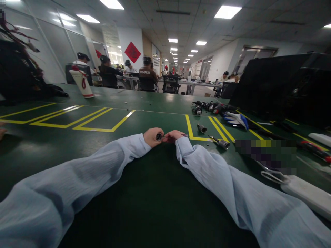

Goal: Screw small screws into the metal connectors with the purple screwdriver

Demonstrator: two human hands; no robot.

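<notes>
**Two hands meeting over a small metal part on a green bench**

A wide green workbench (155, 113), marked off with yellow tape lines (103, 129), is filling most of the view. A large black monitor (271, 82) is standing at its right edge. Two pale blue sleeves (77, 179) are reaching in from the bottom and resting on the bench top.

A white power strip (307, 194) is lying at the near right, and a white paper cup (82, 84) is standing well away at the far left. A blue and white glove (236, 119) is lying beside a cluster of black connectors (207, 106).

At the centre, the left hand (151, 137) and the right hand (176, 135) are sitting close together on the bench. A screwdriver (219, 142) and a short metal cylinder (201, 128) are lying just to the right of them.

The left hand is curling its fingers around a small round metal part (158, 137), with the part's open end facing the camera. The right hand is pinching a thin metal rod (167, 137), whose tip is pointing at that part. Whether the tip is touching it is too small to tell.
</notes>
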